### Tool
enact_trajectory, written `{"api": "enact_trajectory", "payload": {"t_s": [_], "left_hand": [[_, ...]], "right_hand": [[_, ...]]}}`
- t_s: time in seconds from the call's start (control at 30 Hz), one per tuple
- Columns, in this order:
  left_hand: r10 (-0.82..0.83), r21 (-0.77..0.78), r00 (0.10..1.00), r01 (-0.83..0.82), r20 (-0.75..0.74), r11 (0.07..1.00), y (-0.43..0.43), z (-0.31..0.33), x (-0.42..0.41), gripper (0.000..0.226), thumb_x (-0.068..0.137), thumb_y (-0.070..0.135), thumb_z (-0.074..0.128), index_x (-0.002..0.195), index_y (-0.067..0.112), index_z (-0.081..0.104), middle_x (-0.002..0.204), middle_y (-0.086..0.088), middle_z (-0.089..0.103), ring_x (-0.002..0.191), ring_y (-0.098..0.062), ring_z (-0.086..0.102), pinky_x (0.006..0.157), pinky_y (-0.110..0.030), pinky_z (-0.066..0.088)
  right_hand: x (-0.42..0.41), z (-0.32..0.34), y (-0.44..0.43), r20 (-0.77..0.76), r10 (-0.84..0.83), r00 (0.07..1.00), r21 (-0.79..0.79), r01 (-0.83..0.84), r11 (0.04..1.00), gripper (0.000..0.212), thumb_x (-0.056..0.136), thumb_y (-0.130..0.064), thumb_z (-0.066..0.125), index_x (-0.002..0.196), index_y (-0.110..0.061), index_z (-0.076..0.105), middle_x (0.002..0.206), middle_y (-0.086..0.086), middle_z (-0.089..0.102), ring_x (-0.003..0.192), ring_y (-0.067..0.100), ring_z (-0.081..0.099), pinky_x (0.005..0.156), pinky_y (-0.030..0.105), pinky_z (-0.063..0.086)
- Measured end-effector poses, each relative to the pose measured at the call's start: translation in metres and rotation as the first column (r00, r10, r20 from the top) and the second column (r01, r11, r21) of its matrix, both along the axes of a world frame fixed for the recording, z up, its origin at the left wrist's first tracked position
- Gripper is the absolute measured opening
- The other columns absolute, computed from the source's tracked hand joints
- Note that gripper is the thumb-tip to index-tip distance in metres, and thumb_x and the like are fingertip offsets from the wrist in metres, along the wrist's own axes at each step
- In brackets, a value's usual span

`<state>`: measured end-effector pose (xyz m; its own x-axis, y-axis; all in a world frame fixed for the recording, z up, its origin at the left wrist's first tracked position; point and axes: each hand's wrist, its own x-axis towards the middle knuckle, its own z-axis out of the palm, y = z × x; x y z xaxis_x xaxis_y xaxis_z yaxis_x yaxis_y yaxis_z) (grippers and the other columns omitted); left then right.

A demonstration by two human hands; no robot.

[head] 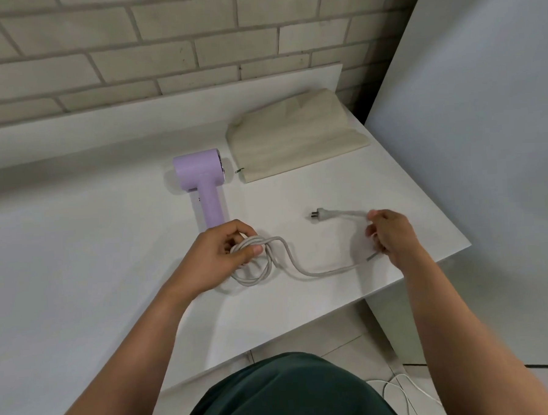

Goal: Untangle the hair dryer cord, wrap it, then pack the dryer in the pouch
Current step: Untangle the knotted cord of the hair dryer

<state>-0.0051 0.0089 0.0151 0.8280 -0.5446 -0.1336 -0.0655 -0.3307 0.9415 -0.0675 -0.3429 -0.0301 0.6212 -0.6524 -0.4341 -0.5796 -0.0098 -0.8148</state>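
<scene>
A lilac hair dryer (203,184) lies on the white table (78,249), its handle pointing toward me. Its grey cord (301,267) runs from the handle end into several loops near the table's front. My left hand (219,257) grips those loops just below the handle. From there the cord trails right to my right hand (390,233), which holds it a short way behind the plug (317,214). The plug end sticks out to the left, just above the table. A beige fabric pouch (294,136) lies flat behind the dryer, to its right.
A brick wall (162,38) runs along the table's far side. A large white panel (484,132) stands at the right, close to the table's right edge. Below the front edge are a tiled floor and a white cable (399,388).
</scene>
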Motion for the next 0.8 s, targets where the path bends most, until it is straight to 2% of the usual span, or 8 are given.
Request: {"api": "enact_trajectory", "payload": {"t_s": [0.13,0.23,0.33,0.37,0.43,0.53,0.67,0.8], "left_hand": [[-0.002,0.001,1.000,0.002,-0.003,1.000,0.002,0.006,-0.001,0.017,0.094,0.007,0.071,0.101,0.023,0.074,0.085,-0.014,0.069,0.083,-0.035,0.067,0.080,-0.039,0.054],[-0.008,0.016,1.000,0.008,0.012,1.000,0.002,0.011,-0.001,0.020,0.096,0.006,0.068,0.103,0.023,0.074,0.082,-0.005,0.069,0.083,-0.029,0.070,0.078,-0.032,0.056],[0.004,0.021,0.999,-0.005,0.036,1.000,0.001,0.013,0.000,0.019,0.096,0.009,0.069,0.105,0.025,0.075,0.081,-0.004,0.068,0.085,-0.036,0.068,0.083,-0.045,0.057],[0.006,0.018,0.999,-0.007,0.039,1.000,0.001,0.013,0.001,0.019,0.096,0.010,0.069,0.106,0.025,0.075,0.080,-0.003,0.066,0.085,-0.037,0.067,0.083,-0.047,0.057],[-0.001,0.018,0.999,0.000,0.053,1.000,-0.001,0.016,0.003,0.019,0.096,0.011,0.070,0.108,0.025,0.076,0.078,0.001,0.066,0.085,-0.036,0.067,0.085,-0.048,0.057],[-0.009,0.042,0.996,0.005,0.089,0.999,-0.004,0.021,0.004,0.019,0.096,0.013,0.070,0.109,0.026,0.076,0.082,0.002,0.072,0.083,-0.026,0.070,0.083,-0.044,0.058],[0.073,0.006,0.997,-0.074,0.023,0.997,-0.005,0.019,0.005,0.017,0.094,0.015,0.074,0.107,0.025,0.076,0.088,-0.003,0.076,0.085,-0.023,0.075,0.080,-0.040,0.063],[0.189,-0.012,0.974,-0.192,-0.125,0.981,-0.005,0.013,0.008,0.016,0.086,0.026,0.083,0.099,0.018,0.078,0.084,-0.009,0.078,0.082,-0.029,0.075,0.085,-0.040,0.058]], "right_hand": [[-0.001,-0.004,0.015,-0.382,0.133,0.915,-0.523,-0.333,0.784,0.031,0.107,-0.029,0.046,0.126,-0.010,0.061,0.107,0.010,0.067,0.101,0.034,0.056,0.080,0.041,0.049],[0.002,0.012,0.035,-0.341,0.176,0.923,-0.753,-0.381,0.536,0.043,0.102,-0.025,0.060,0.142,-0.011,0.055,0.139,0.014,0.054,0.127,0.039,0.045,0.091,0.050,0.051],[0.008,0.044,0.063,0.050,0.447,0.893,-0.676,-0.299,0.673,0.034,0.099,-0.028,0.066,0.131,-0.018,0.067,0.125,0.002,0.069,0.113,0.025,0.064,0.092,0.033,0.052],[0.008,0.056,0.076,0.138,0.527,0.839,-0.535,-0.384,0.752,0.027,0.099,-0.029,0.068,0.125,-0.022,0.071,0.115,-0.005,0.074,0.104,0.015,0.068,0.089,0.024,0.052],[0.008,0.071,0.101,0.179,0.697,0.695,-0.341,-0.621,0.706,0.021,0.099,-0.030,0.069,0.119,-0.027,0.074,0.106,-0.014,0.076,0.097,0.002,0.070,0.088,0.013,0.050],[0.008,0.067,0.120,0.125,0.821,0.557,-0.399,-0.729,0.556,0.013,0.099,-0.026,0.070,0.109,-0.024,0.078,0.099,-0.016,0.077,0.093,0.001,0.071,0.083,0.015,0.052],[0.008,0.058,0.123,0.172,0.786,0.594,-0.490,-0.640,0.592,0.009,0.098,-0.025,0.071,0.099,-0.022,0.079,0.090,-0.015,0.076,0.087,0.004,0.069,0.082,0.023,0.054],[0.006,0.049,0.126,0.128,0.791,0.598,-0.711,-0.501,0.494,0.010,0.098,-0.030,0.069,0.099,-0.025,0.078,0.090,-0.013,0.072,0.079,0.006,0.065,0.073,0.038,0.056]]}}
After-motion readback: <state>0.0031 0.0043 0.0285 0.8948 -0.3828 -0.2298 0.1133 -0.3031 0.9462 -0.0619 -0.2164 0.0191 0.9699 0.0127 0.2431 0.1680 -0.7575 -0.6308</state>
